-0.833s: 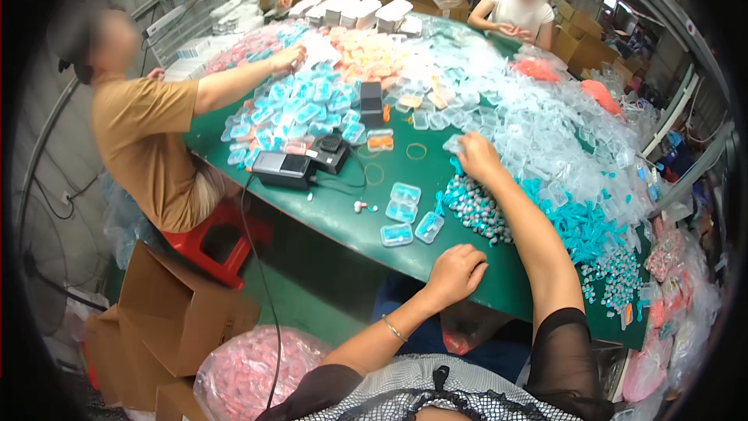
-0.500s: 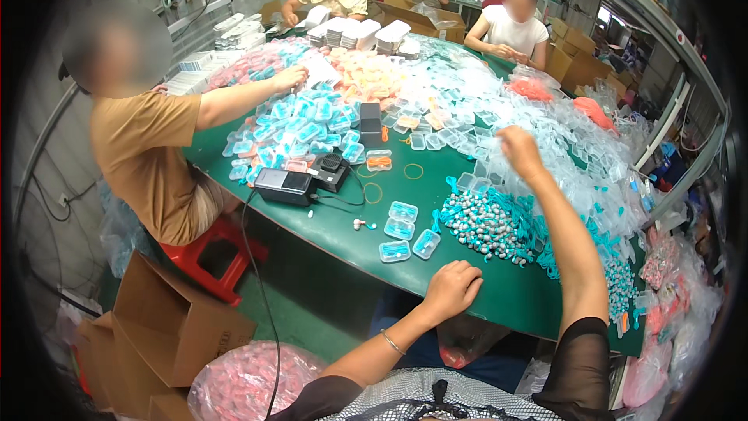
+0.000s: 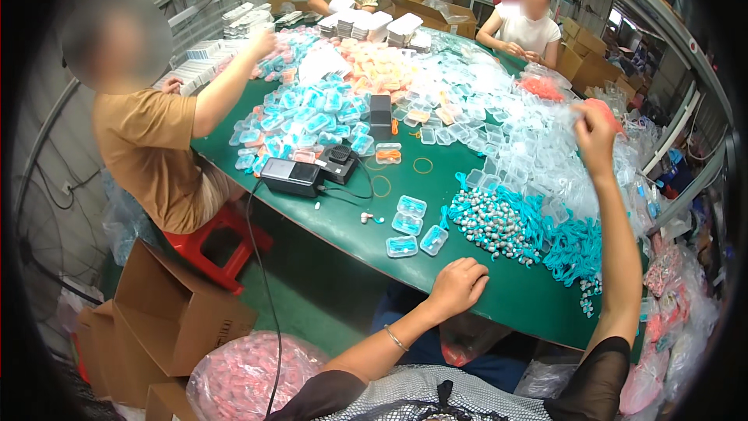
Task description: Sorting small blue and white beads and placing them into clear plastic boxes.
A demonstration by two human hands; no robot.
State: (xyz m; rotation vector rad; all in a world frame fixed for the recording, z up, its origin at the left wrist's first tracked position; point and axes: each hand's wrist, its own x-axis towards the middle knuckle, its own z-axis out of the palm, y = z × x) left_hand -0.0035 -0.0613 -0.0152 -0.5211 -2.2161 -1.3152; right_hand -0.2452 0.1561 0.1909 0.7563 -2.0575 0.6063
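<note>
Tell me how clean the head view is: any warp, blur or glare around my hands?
Head view: fisheye bends the green table edge and leaves a black rim; the left hand on the near edge is sharp; the raised right hand looks slightly smeared; the clear cases under it wash out pale; co-workers' faces are blurred.

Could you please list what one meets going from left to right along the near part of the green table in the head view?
Black device → four small clear cases with blue contents → left hand → heap of grey beads on teal cords → raised right hand.
</note>
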